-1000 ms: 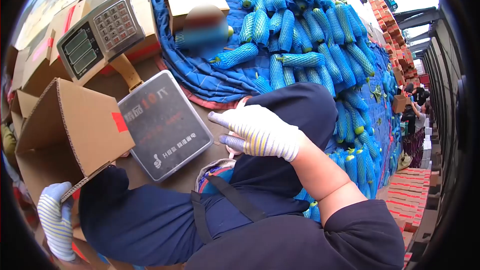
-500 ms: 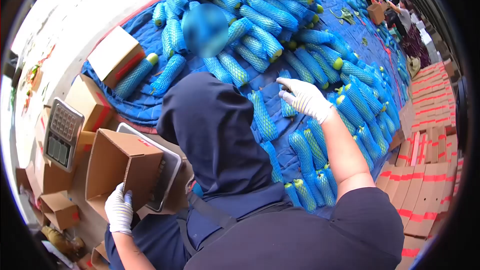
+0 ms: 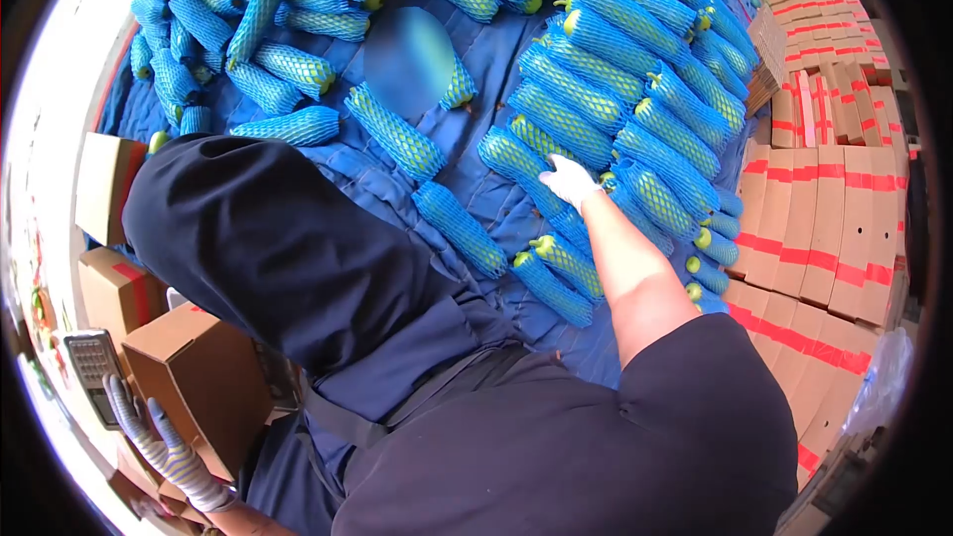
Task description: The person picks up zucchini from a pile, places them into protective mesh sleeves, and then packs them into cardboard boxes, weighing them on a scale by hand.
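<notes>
My left hand [image 3: 169,447], in a striped white work glove, is raised beside a cardboard box [image 3: 213,382] at the lower left. Its fingers are spread and hold nothing. My right hand [image 3: 572,182], in a white glove, reaches down among long green gourds in blue foam net sleeves. Just beneath and left of its fingertips lies one netted gourd [image 3: 516,169]. The visible thumb and finger are apart; no grip shows, though some fingers are hidden. Two more netted gourds [image 3: 460,228] [image 3: 397,129] lie singly nearby. A dark hood and shoulders fill the lower middle.
Netted gourds lie in a row [image 3: 620,89] at the right and a pile [image 3: 288,20] at the upper left, on a blue quilted sheet [image 3: 357,174]. Flattened cartons with red tape [image 3: 819,218] are stacked at right. A scale display [image 3: 91,367] stands by the left boxes.
My left hand has let go of the box's edge and opened. The view has swung to the right, and my right hand has come down among the gourds in the row.
</notes>
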Demonstrator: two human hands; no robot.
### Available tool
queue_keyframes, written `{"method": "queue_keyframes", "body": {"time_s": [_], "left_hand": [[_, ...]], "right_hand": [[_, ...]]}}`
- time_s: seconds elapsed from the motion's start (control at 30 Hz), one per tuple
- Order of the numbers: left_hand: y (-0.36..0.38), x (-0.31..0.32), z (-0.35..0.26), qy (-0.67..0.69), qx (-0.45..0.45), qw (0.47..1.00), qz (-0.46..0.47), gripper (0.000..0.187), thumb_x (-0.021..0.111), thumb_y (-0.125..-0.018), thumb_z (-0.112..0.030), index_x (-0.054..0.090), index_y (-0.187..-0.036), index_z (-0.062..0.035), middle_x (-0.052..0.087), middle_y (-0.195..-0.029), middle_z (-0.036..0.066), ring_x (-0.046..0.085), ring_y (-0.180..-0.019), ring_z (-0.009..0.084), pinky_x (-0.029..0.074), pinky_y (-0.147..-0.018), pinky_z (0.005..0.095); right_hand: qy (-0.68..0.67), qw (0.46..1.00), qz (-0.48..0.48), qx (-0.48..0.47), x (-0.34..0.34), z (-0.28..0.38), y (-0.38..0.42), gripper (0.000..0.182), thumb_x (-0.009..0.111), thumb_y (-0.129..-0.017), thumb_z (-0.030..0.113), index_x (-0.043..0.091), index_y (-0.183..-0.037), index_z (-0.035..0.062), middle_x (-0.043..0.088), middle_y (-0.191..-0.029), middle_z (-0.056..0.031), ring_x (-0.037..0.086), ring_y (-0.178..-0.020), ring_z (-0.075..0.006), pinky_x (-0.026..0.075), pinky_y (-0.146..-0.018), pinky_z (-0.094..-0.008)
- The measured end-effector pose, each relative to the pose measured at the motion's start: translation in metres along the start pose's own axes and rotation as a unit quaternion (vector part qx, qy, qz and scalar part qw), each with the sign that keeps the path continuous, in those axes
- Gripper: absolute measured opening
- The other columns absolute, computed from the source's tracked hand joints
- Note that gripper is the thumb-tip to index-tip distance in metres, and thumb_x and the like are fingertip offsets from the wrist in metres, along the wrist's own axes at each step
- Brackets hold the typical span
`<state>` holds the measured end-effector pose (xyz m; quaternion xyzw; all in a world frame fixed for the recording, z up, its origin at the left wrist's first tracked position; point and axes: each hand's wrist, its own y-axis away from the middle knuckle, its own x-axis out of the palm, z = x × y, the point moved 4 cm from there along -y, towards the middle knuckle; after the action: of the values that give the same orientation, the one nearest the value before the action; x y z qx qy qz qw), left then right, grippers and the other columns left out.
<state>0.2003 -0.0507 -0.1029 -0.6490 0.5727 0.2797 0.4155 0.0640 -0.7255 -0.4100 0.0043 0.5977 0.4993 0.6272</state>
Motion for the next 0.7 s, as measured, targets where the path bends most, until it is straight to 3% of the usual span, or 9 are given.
{"method": "queue_keyframes", "body": {"time_s": [0.07,0.13,0.2,0.23,0.3,0.4,0.47,0.53,0.7], "left_hand": [[-0.004,-0.004,-0.008,-0.004,0.022,1.000,-0.002,0.048,0.047,-0.101,-0.008,0.038,-0.148,-0.0078,0.042,-0.148,0.012,0.047,-0.131,0.0232,0.038,-0.110,0.0329],[-0.007,-0.003,-0.031,-0.027,0.056,0.998,0.007,0.047,0.047,-0.101,-0.008,0.039,-0.148,-0.0077,0.043,-0.147,0.012,0.048,-0.130,0.0236,0.038,-0.110,0.0334],[-0.003,-0.002,-0.041,-0.037,0.050,0.998,-0.002,0.046,0.047,-0.101,-0.008,0.040,-0.147,-0.0073,0.043,-0.146,0.012,0.048,-0.130,0.0234,0.038,-0.110,0.0333],[0.001,-0.002,-0.041,-0.020,0.042,0.999,0.001,0.046,0.047,-0.101,-0.007,0.041,-0.147,-0.0072,0.043,-0.147,0.011,0.047,-0.131,0.0229,0.038,-0.110,0.0331],[0.007,0.001,-0.040,-0.003,0.031,1.000,0.001,0.045,0.047,-0.101,-0.006,0.041,-0.146,-0.0071,0.043,-0.147,0.011,0.046,-0.132,0.0225,0.037,-0.110,0.0329],[0.010,0.003,-0.040,0.031,0.012,0.999,0.007,0.046,0.046,-0.101,-0.005,0.041,-0.147,-0.0069,0.043,-0.147,0.010,0.045,-0.132,0.0219,0.036,-0.111,0.0325],[0.008,0.005,-0.048,0.033,0.033,0.999,0.008,0.045,0.045,-0.100,-0.005,0.040,-0.145,-0.0008,0.043,-0.148,0.013,0.046,-0.133,0.0258,0.037,-0.112,0.0359],[0.007,0.007,-0.056,0.034,0.042,0.999,0.009,0.045,0.045,-0.100,-0.006,0.041,-0.145,-0.0017,0.042,-0.149,0.012,0.046,-0.134,0.0257,0.037,-0.112,0.0362],[0.016,0.022,-0.063,0.070,0.033,0.997,0.017,0.042,0.045,-0.101,-0.010,0.044,-0.143,-0.0069,0.038,-0.152,0.010,0.041,-0.138,0.0252,0.034,-0.114,0.0377]], "right_hand": [[0.056,0.992,-0.104,0.033,0.035,0.018,0.011,0.073,0.066,-0.083,0.044,0.048,-0.137,-0.0021,0.058,-0.129,-0.0225,0.053,-0.126,-0.0345,0.039,-0.108,-0.0397],[0.094,0.988,-0.107,0.057,0.028,0.028,0.021,0.073,0.069,-0.082,0.046,0.051,-0.136,0.0008,0.061,-0.124,-0.0203,0.056,-0.121,-0.0338,0.042,-0.104,-0.0407],[-0.166,0.986,0.025,0.025,0.024,0.011,0.018,0.070,0.070,-0.081,0.046,0.053,-0.136,0.0050,0.063,-0.119,-0.0181,0.060,-0.113,-0.0315,0.045,-0.098,-0.0397],[-0.128,0.991,0.001,0.026,0.014,0.004,0.019,0.067,0.071,-0.081,0.044,0.055,-0.134,0.0079,0.064,-0.113,-0.0167,0.061,-0.105,-0.0308,0.047,-0.092,-0.0385],[-0.017,0.985,-0.166,-0.050,-0.019,0.012,0.028,0.058,0.071,-0.080,0.035,0.057,-0.129,0.0077,0.060,-0.119,-0.0163,0.058,-0.110,-0.0329,0.046,-0.095,-0.0414],[0.067,0.911,-0.379,-0.149,-0.055,0.025,0.020,0.054,0.069,-0.080,0.028,0.055,-0.127,0.0046,0.055,-0.128,-0.0157,0.053,-0.116,-0.0349,0.044,-0.099,-0.0449],[0.060,0.938,-0.329,-0.091,-0.058,0.011,-0.012,0.059,0.068,-0.082,0.035,0.053,-0.129,0.0029,0.055,-0.128,-0.0165,0.054,-0.117,-0.0346,0.044,-0.101,-0.0442],[0.164,0.956,-0.245,0.005,-0.069,0.041,-0.012,0.062,0.069,-0.080,0.042,0.055,-0.126,0.0042,0.055,-0.126,-0.0169,0.054,-0.117,-0.0337,0.045,-0.100,-0.0433],[0.229,0.957,-0.178,0.024,-0.082,0.063,-0.008,0.065,0.073,-0.076,0.049,0.056,-0.121,0.0039,0.055,-0.122,-0.0156,0.053,-0.117,-0.0323,0.047,-0.098,-0.0438]]}}
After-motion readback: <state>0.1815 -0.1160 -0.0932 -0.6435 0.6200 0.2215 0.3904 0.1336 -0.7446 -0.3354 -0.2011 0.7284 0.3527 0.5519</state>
